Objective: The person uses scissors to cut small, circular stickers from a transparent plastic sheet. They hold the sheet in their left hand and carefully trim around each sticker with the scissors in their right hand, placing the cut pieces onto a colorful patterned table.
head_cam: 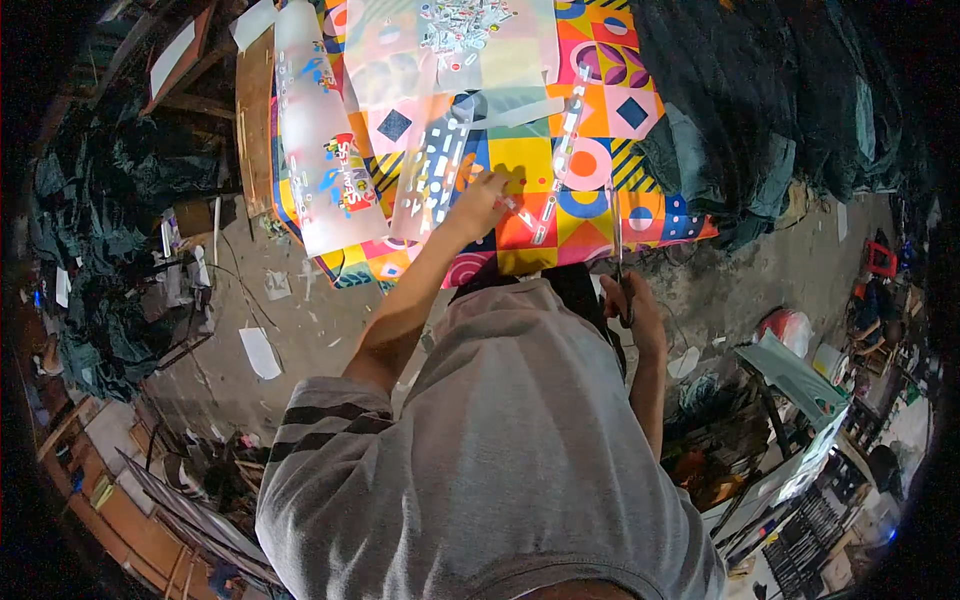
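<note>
My left hand [484, 201] reaches over the table's patterned cloth [525, 154], fingertips low above it. Small printed bits show by the fingertips; whether the fingers pinch one I cannot tell. In my right hand [639, 311] are scissors [618, 232], held at the table's near edge with the blades pointing away from me. Between the hands lies a narrow strip of clear printed film [568, 135]. Left of it rests a clear film sheet with cut-out gaps [435, 176]. A larger printed film sheet [322, 150], bearing writing, curls along the table's left side.
Many small cut labels [461, 30] are heaped on a translucent sheet [517, 45] at the far side. Dark fabric [750, 97] is piled at the right, more dark cloth [97, 315] at the left. Paper scraps [259, 352] litter the concrete floor [225, 405].
</note>
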`<move>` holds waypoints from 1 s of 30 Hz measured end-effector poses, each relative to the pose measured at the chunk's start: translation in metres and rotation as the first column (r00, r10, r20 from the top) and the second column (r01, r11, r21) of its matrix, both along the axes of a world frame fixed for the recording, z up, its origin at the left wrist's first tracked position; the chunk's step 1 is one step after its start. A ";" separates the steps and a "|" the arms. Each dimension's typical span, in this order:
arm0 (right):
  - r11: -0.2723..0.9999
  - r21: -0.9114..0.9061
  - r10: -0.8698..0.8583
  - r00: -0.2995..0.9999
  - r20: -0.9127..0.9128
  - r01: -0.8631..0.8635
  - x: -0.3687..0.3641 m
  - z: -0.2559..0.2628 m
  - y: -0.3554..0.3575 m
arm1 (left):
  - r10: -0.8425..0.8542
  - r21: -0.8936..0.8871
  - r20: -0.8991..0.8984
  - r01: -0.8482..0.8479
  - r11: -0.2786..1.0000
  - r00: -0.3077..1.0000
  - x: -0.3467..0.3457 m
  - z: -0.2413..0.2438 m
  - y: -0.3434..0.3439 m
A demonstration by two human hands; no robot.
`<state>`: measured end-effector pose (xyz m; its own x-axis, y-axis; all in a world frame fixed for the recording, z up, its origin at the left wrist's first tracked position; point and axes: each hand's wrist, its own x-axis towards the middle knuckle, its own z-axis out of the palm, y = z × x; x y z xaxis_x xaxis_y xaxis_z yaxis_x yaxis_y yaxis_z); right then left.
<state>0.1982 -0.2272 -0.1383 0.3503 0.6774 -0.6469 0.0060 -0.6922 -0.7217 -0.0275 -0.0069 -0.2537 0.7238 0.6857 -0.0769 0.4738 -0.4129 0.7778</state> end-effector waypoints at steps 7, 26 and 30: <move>1.000 -0.012 0.012 0.999 -0.051 -0.013 0.002 0.011 0.005 | -0.053 0.036 -0.134 0.058 0.998 0.990 0.001 -0.026 -0.002; 0.949 0.208 0.273 0.947 -0.171 -0.236 0.077 -0.004 0.051 | 0.763 -0.880 0.182 -0.244 0.408 0.621 0.040 0.120 0.009; 0.876 0.427 0.337 0.919 -0.207 -0.225 0.085 0.011 0.082 | 0.826 -0.842 0.298 -0.276 0.464 0.479 0.066 0.173 -0.005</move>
<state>0.2831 -0.1454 -0.1274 -0.0408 0.9350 -0.3522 -0.0738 -0.3544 -0.9322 0.0387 -0.0115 -0.0807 0.2220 0.8909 -0.3963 -0.3072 0.4496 0.8387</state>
